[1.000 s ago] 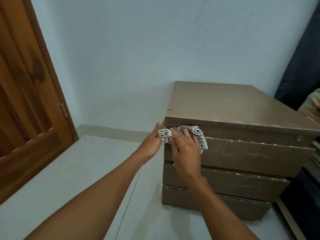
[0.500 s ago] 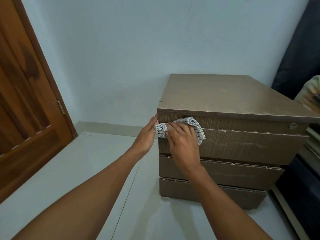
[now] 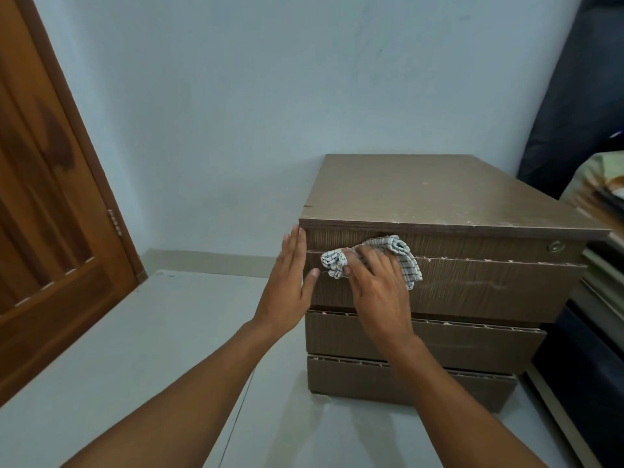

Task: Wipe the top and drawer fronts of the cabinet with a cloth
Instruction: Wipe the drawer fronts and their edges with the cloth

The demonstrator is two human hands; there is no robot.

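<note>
Cabinet [image 3: 439,197], brown wood-grain, standing on a pale floor [image 3: 101,349] against a light blue wall [image 3: 270,96]. Three drawer fronts stacked under a narrow top strip with a small round lock [image 3: 554,246] at its right end. Chipped whitish edging along the top lip of each drawer.

Cloth [image 3: 401,256], white with a dark check, bunched and pressed against the upper edge of the top drawer front [image 3: 489,288], toward its left half. One crumpled end poking out left of the fingers, the rest spilling out above and to the right of the knuckles, a corner hanging down the drawer face.

Right hand [image 3: 378,288] laid over the cloth, palm toward the drawer, fingers curled loosely down onto the fabric (pinning it to the wood more than clutching it). Cloth mostly under and just beyond the fingertips, so directly ahead of the hand and slightly above it.

Left hand [image 3: 290,282] flat and open, fingers straight and together, set edge-on at the cabinet's front-left corner, fingertips reaching to just under the top board, thumb touching the drawer front just left of the cloth's crumpled end. Nothing held in it.

Wooden door [image 3: 44,214] at the far left, dark items at the right edge too cropped to identify.
</note>
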